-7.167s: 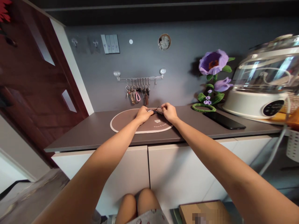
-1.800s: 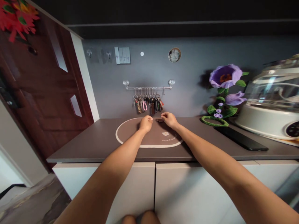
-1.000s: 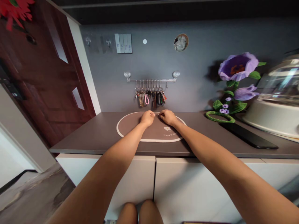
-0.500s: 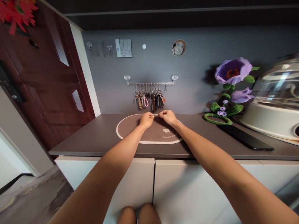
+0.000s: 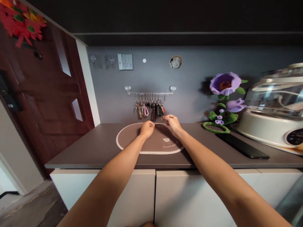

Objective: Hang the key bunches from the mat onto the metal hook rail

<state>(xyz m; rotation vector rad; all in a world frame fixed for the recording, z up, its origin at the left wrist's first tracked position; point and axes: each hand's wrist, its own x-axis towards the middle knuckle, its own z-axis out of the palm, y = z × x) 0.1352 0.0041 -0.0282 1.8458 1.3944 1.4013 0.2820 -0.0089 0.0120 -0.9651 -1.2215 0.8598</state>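
My right hand [image 5: 173, 123] pinches a key ring [image 5: 162, 118] with what looks like a thin key dangling below it, just under the rack. My left hand [image 5: 147, 129] is closed over the mat, thumb and fingers together; whatever it may hold is hidden. Beneath both hands lies a brown oval mat [image 5: 132, 142] with a pale border and a small printed figure. Several bunches of keys [image 5: 153, 108], one with a pink loop, hang from the hooks of a clear rail [image 5: 151, 93] on the wall behind.
To the right stand a purple fabric flower [image 5: 225, 84] with a green base, a black phone [image 5: 243, 145] and a white appliance with a clear cover [image 5: 267, 126]. A dark shelf [image 5: 165, 19] overhangs the counter [image 5: 80, 148]. At left is a dark red door [image 5: 54, 104].
My right hand has risen from the mat toward the rack, lifting the key ring away from my left hand. The left stays low over the mat. The camera view has tilted up.
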